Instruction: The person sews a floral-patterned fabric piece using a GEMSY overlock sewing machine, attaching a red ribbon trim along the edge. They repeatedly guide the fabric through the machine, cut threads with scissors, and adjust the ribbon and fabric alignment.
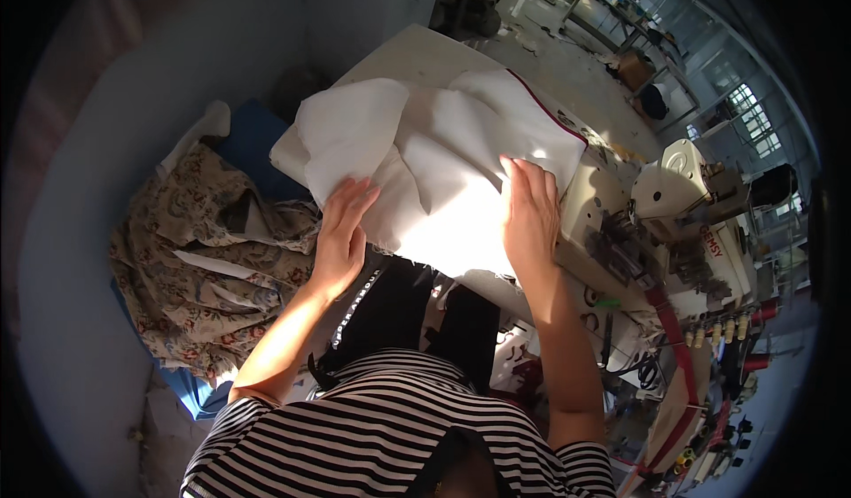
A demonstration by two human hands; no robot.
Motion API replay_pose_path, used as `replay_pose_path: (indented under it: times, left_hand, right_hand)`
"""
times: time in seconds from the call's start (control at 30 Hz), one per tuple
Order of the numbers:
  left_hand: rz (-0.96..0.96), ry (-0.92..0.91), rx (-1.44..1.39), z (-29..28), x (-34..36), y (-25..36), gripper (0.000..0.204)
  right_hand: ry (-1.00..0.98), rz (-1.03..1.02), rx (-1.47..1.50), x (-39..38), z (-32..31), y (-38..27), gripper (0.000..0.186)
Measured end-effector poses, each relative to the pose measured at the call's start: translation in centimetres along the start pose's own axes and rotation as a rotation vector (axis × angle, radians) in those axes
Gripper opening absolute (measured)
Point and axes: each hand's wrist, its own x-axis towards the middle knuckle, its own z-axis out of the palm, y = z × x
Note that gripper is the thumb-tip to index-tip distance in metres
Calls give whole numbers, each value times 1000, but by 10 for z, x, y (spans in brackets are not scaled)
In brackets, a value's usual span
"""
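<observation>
White cloth (452, 130) on the table (409, 48), red-trimmed edge far right, left hand (341, 237) open at its left edge, right hand (532, 214) fingers straight on right side, pinch can't tell, sewing machine (675, 183) crowding right, bare tabletop beyond.

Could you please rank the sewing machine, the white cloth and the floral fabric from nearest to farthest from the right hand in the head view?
From the right hand:
1. White cloth, right at the hand.
2. Sewing machine, to its right.
3. Floral fabric, far left, beyond the left hand.
</observation>
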Motion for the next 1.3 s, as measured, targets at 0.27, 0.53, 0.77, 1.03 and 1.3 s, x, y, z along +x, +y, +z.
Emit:
replay_pose_path:
  times: [0.27,0.53,0.77,1.03,1.3]
  left_hand:
    - [245,-464,513,-39,6,-32,89]
    - [282,-134,624,-67,55,-55,59]
    - [-14,78,5,-65,148,-6,17]
    - [69,63,162,-137,211,45,25]
    - [244,-16,1061,-206,250,15,21]
  right_hand:
    - [-85,-213,-237,-94,65,-38,56]
    - [-203,165,598,-47,-19,-6,20]
    - [70,427,729,-18,-69,32,22]
    - [135,243,-23,-34,-93,36,30]
    - [29,227,311,-47,-149,-21,18]
